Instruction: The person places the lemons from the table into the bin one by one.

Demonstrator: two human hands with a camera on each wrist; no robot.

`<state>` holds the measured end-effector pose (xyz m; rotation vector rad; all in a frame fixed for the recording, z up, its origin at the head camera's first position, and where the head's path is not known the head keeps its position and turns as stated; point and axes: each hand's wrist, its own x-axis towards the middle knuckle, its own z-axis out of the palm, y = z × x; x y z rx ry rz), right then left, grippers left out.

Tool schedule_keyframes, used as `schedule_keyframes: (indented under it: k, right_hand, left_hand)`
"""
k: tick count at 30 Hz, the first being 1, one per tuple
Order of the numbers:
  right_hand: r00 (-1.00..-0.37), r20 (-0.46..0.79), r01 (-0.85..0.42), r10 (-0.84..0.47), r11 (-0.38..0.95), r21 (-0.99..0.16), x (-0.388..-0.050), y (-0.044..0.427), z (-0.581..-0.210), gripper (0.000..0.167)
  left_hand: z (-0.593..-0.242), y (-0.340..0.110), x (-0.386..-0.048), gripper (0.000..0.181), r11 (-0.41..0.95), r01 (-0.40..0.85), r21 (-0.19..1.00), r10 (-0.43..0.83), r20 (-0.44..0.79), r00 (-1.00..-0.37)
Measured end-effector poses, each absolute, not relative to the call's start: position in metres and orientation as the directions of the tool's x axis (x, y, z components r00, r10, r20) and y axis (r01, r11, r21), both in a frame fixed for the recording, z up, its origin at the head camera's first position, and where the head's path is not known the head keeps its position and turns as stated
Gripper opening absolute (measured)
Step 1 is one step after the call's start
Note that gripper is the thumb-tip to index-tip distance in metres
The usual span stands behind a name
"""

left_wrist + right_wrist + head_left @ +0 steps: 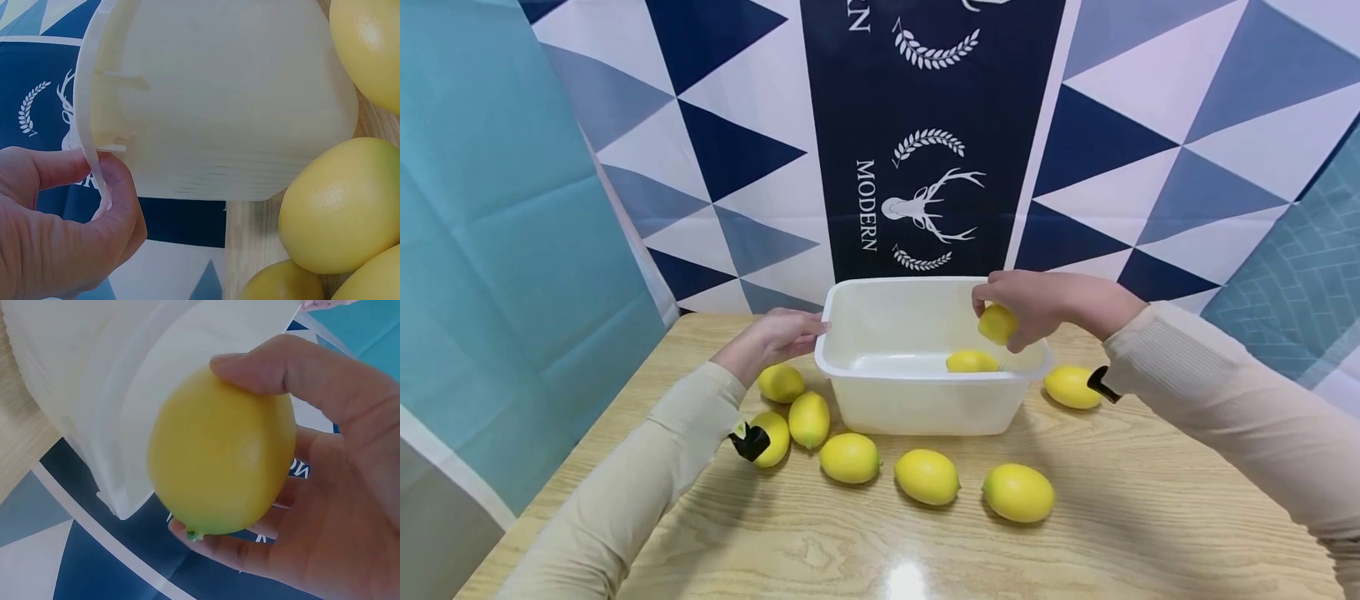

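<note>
A white bin (917, 404) stands on the wooden table, one lemon (972, 361) lying inside at its right. The left hand (782, 333) pinches the bin's left rim; in the left wrist view, the thumb and curled fingers of that hand (75, 219) close on the rim (84, 112). Over the bin's right part, the right hand (1033, 304) holds another lemon (997, 323). The right wrist view shows this lemon (222, 450) between the thumb and fingers of the right hand (312, 462), its green tip near a fingertip.
Several lemons lie around the bin on the table (820, 550): some at its left (781, 383), a row in front (927, 477) and one at its right (1072, 387). Behind stands a patterned cloth (925, 125), with a teal cloth (512, 208) at the left.
</note>
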<state>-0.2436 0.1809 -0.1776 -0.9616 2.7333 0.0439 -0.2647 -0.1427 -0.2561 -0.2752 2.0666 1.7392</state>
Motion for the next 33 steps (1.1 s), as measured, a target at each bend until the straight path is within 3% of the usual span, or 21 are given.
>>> schedule_keyframes:
  k: [22,33]
  right_hand:
    - [-0.763,-0.419,-0.525,-0.492,0.850,-0.041,-0.278,0.154,-0.185,0.044]
    - [-0.777,-0.434,-0.473,-0.455,0.878,-0.074,-0.296,0.154,-0.189,0.047]
  left_hand:
    - [-0.259,-0.141,-0.267,0.048,0.165,-0.417,0.894,0.113,-0.437,-0.892]
    - [-0.258,-0.140,-0.264,0.047,0.176,-0.406,0.897,0.099,-0.427,-0.899]
